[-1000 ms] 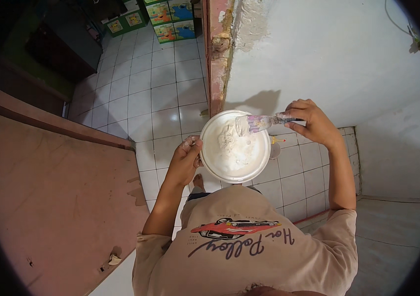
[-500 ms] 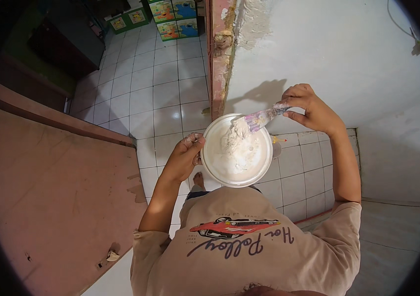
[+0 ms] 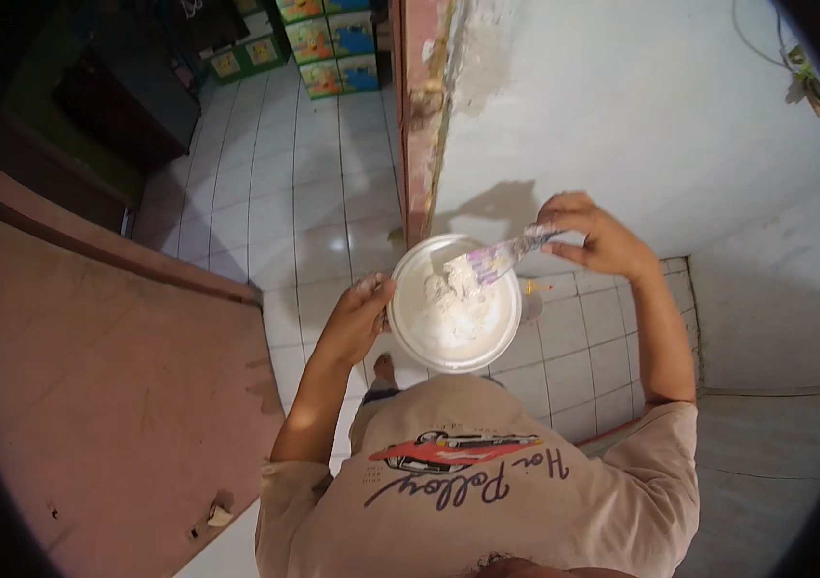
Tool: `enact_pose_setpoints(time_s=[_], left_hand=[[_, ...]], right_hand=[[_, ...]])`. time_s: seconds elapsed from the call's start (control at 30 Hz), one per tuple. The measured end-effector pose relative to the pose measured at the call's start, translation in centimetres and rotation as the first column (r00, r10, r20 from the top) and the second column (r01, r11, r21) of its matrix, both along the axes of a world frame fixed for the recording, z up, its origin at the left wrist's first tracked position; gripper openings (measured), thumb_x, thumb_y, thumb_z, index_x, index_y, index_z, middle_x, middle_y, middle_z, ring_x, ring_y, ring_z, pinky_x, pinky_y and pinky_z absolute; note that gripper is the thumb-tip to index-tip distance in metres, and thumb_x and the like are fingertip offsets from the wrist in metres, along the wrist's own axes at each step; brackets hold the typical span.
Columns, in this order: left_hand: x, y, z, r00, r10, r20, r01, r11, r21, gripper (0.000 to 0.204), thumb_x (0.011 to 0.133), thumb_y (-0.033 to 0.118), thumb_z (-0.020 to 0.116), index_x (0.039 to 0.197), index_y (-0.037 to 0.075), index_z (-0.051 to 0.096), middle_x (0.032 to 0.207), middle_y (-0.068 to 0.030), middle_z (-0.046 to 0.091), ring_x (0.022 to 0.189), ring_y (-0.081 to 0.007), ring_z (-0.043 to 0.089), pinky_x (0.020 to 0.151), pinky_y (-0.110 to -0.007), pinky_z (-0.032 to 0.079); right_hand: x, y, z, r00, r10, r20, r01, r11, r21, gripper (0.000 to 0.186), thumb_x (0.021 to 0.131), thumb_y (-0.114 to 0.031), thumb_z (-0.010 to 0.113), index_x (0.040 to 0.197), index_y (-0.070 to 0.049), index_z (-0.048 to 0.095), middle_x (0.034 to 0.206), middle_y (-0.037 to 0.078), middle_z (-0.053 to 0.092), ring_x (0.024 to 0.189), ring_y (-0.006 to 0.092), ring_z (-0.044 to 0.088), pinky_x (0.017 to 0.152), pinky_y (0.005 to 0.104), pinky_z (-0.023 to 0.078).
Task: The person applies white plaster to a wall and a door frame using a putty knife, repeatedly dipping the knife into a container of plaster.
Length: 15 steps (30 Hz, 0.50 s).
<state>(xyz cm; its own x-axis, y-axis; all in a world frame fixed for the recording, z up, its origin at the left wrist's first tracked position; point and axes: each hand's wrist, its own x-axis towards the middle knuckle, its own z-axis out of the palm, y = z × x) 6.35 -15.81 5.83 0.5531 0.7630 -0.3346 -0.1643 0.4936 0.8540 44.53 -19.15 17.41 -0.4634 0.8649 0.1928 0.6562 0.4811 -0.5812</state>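
My left hand [image 3: 357, 316] grips the left rim of a round white tub [image 3: 458, 366], thumb near the top edge, some fingers hidden behind it. Inside the tub lies white, lumpy paste [image 3: 456, 323]. In my right hand [image 3: 591, 233] is a putty knife [image 3: 499, 260] with a purplish, paste-smeared blade, pinched by its handle between thumb and fingers. Its tip is over the tub, against a clump of the paste. White residue coats the fingers of both hands.
Ahead and right stands a pale wall [image 3: 564, 116], its rough, broken edge [image 3: 424, 116] beside a doorway. A pinkish door [image 3: 121, 385] is at left. Colourful boxes [image 3: 338, 48] stack at the back of the tiled floor [image 3: 285, 193]. A small container [image 3: 531, 306] sits partly behind the tub.
The tub has shifted slightly left and down in view. My right hand and the putty knife have also moved left and lower, with the blade still at the paste.
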Motion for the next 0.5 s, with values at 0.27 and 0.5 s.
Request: enact_pose_setpoints(time_s=[0.27,0.5], left_hand=[[1.1,-1.0,2.5,0.983,0.182,0.024,-0.181,0.983,-0.037,0.014,0.106,0.024,0.054,0.104,0.011,0.060,0.080,0.0058,0.059,0.062,-0.0026,0.050,0.056,-0.020,0.039],[-0.1,-0.4,-0.7,0.987,0.094,0.128,-0.095,0.995,0.002,0.015,0.104,0.029,0.057,0.107,0.014,0.058,0.091,0.0023,0.066,0.074,-0.0059,0.063,0.069,-0.028,0.057]], right_hand=[[-0.4,-2.9,-0.7,0.961,-0.130,-0.244,0.111,0.990,-0.090,0.024,0.093,-0.010,0.070,0.116,-0.002,0.069,0.102,0.009,0.064,0.093,0.0221,0.060,0.083,0.0321,0.049],[0.0,-2.5,3.0,0.895,-0.241,-0.375,0.260,0.965,0.002,0.026,0.100,-0.018,0.062,0.118,0.001,0.066,0.095,0.004,0.062,0.082,0.0110,0.053,0.074,0.0265,0.047]])
